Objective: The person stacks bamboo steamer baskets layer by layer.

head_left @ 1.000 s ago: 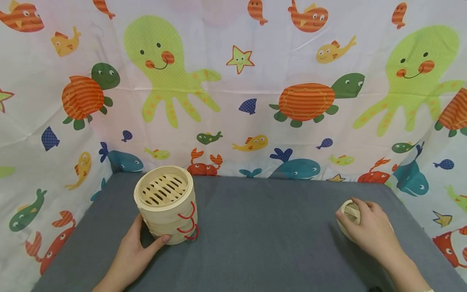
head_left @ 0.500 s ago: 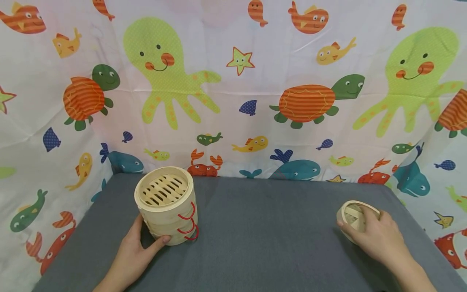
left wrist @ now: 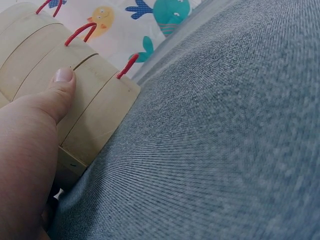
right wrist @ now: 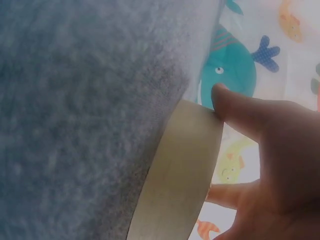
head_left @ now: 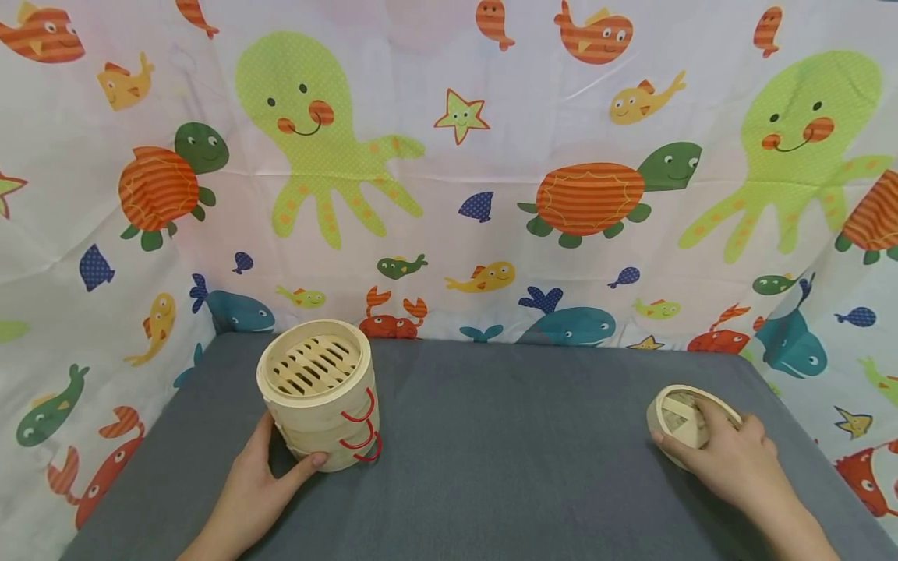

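Note:
A stacked round bamboo steamer (head_left: 319, 413) with a slatted top and red loops stands on the left side of the grey table. My left hand (head_left: 256, 487) grips it low down, thumb across the front and fingers hidden behind. In the left wrist view the thumb (left wrist: 62, 90) presses the wooden wall. At the right, a shallow round bamboo piece (head_left: 673, 397) lies with its inner strips facing up. My right hand (head_left: 733, 456) rests over its near right side. In the right wrist view, fairly straight fingers touch its upper rim (right wrist: 200, 110), and its side wall shows bare.
The table (head_left: 505, 436) has a dark grey cloth cover. Behind it and along both sides hangs a white cloth (head_left: 435, 156) printed with sea animals. The grey surface lies between the two bamboo things.
My right hand has slid a little right and back across the shallow bamboo piece, so more of its inside shows. My left hand and the steamer have stayed in place.

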Demonstrator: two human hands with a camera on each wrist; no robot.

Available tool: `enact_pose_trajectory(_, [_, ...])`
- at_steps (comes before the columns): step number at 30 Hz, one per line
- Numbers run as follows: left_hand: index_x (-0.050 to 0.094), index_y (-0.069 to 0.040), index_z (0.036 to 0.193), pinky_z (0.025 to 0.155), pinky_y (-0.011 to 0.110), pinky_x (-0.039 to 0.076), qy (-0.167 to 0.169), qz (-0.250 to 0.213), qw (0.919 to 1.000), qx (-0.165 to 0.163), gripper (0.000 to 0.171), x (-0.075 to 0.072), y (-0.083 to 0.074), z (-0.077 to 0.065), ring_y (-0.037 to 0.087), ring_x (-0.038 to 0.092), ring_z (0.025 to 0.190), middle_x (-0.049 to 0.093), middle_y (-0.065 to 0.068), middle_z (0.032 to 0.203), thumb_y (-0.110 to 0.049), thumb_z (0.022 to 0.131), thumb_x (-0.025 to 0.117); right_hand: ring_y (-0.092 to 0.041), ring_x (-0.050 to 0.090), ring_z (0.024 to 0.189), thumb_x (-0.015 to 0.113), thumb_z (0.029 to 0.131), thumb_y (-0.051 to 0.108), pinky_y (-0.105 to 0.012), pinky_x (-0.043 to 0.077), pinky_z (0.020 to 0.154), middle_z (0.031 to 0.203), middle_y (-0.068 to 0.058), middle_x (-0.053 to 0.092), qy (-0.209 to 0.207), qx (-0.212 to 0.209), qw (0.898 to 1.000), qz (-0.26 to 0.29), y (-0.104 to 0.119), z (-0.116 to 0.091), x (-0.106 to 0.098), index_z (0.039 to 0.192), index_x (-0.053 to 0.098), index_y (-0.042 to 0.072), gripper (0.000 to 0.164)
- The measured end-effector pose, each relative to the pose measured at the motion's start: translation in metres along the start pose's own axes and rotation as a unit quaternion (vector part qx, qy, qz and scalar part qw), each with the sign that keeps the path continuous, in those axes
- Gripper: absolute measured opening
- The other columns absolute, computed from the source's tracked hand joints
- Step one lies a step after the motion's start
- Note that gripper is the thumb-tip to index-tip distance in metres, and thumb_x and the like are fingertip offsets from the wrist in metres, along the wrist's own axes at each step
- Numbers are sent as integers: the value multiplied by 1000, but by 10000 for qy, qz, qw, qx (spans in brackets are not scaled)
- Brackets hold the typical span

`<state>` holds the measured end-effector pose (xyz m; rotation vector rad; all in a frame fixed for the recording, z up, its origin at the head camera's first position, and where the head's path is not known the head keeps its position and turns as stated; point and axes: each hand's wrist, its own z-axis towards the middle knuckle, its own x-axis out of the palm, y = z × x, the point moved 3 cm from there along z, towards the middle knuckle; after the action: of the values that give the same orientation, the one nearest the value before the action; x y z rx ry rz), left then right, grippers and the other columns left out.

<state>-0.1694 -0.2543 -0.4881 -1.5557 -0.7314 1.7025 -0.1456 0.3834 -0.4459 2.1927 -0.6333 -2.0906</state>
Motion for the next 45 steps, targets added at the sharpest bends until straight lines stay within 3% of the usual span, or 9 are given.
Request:
enact_pose_trajectory(6, [11, -13, 177, 116, 77, 34, -40, 44, 10000, -6, 115, 0, 0, -1, 52, 33, 156, 29, 29, 173, -49, 96, 85, -65, 48, 99, 72, 90, 80, -57, 48, 63, 118, -48, 36, -93, 100, 9999, -30, -3, 1, -1, 155, 38, -5, 113])
enact_pose_trajectory(9, [10, -13, 177, 116, 77, 35, -54, 66, 10000, -28, 116, -1, 0, -2, 52, 33, 156, 29, 29, 173, -49, 96, 85, -65, 50, 99, 74, 87, 81, -54, 46, 62, 118, -48, 39, -109, 146, 9998, 6, -4, 3, -2, 153, 39, -8, 116])
enact_pose_trajectory(19, [10, -11, 177, 116, 78, 34, -14, 83, 9999, -94, 117, 1, 2, -2, 54, 32, 156, 29, 31, 172, -51, 96, 85, -63, 50, 102, 75, 87, 81, -55, 44, 64, 113, -44, 50, -231, 162, 9996, -29, -4, 4, -2, 152, 44, -7, 113])
enact_pose_trajectory(27, [12, -11, 177, 116, 78, 34, -59, 59, 10000, -24, 116, 0, 1, -1, 53, 33, 156, 30, 30, 172, -50, 96, 86, -63, 49, 105, 72, 89, 81, -60, 44, 69, 116, -45, 50, -454, -12, 9989, -86, 2, 5, -5, 154, 45, -4, 110])
enact_pose_trajectory(33, [12, -11, 177, 117, 78, 34, -71, 77, 9999, -19, 117, -1, 0, -1, 52, 32, 157, 30, 29, 172, -51, 95, 86, -71, 45, 112, 70, 90, 82, -73, 49, 73, 130, -53, 42, -479, -209, 9986, -53, 13, 5, -7, 156, 46, -5, 112])
enact_pose_trajectory(45, [11, -11, 177, 116, 78, 34, -85, 60, 9999, 74, 115, -1, 2, -1, 53, 32, 156, 29, 31, 172, -48, 97, 85, -70, 49, 115, 72, 93, 75, -75, 46, 82, 137, -50, 46, -788, -721, 9942, 94, 47, 5, -4, 154, 54, 0, 99])
